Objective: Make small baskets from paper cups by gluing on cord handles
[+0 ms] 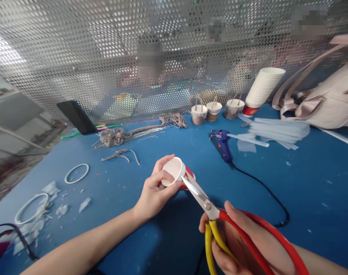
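My left hand (155, 191) grips a paper cup (188, 177), white inside with a red printed outside. The cup is tilted, its mouth turned toward the left. In my right hand (237, 244) is a pair of scissors (204, 200) with one red and one yellow handle. The scissor blades are slightly apart, and their tips are at the cup's rim. Whether paper lies between the blades I cannot tell. Part of the cup's red side is hidden behind the blades and my left fingers.
Beyond my hands are a blue glue gun (222, 145), glue sticks (277, 131), a leaning cup stack (264, 89) and several small cord-handled cups (199, 114). Grey cord (113, 136), a phone (76, 116) and white rings (76, 173) lie left. A pink bag (331, 91) stands right, before a perforated metal screen (105, 57).
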The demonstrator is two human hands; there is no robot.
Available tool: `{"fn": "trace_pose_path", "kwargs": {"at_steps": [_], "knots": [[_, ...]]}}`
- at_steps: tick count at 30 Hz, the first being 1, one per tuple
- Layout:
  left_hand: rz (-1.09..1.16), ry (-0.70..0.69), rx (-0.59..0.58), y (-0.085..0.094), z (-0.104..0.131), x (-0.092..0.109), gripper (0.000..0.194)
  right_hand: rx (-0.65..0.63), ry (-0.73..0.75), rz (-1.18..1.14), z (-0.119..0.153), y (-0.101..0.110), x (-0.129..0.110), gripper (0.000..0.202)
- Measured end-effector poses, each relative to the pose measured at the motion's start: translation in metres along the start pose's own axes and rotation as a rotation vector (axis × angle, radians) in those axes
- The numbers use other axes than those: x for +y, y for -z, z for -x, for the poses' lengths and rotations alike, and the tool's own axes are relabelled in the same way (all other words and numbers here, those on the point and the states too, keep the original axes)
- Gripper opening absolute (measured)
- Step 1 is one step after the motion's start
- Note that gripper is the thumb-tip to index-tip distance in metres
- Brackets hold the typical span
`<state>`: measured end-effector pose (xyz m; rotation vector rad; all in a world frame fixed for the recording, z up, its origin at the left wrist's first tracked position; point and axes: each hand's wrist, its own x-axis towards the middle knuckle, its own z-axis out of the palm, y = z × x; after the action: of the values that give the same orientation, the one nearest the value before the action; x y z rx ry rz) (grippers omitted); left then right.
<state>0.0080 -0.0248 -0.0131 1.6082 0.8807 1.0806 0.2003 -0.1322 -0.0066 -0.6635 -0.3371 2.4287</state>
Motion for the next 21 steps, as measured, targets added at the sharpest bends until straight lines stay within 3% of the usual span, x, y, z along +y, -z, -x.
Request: {"fn": "trace_pose_path", "kwargs": {"at_steps": [6, 10, 18, 21], "knots": [[-0.050, -0.051, 0.036, -0.003, 0.002, 0.000, 0.023, 0.020, 0.101, 0.046, 0.000, -0.006, 0.007, 0.061], [-0.066, -0.089, 0.053, -0.004, 0.003, -0.001, 0.024, 0.047, 0.108, 0.017, -0.003, -0.009, 0.011, 0.061], [-0.140, -0.154, 0.073, -0.003, 0.003, -0.002, 0.025, -0.083, 0.039, -0.117, -0.004, -0.008, 0.003, 0.064], [-0.162, -0.176, 0.076, -0.003, 0.003, -0.003, 0.024, -0.024, 0.051, -0.068, -0.004, -0.011, 0.002, 0.061]]}}
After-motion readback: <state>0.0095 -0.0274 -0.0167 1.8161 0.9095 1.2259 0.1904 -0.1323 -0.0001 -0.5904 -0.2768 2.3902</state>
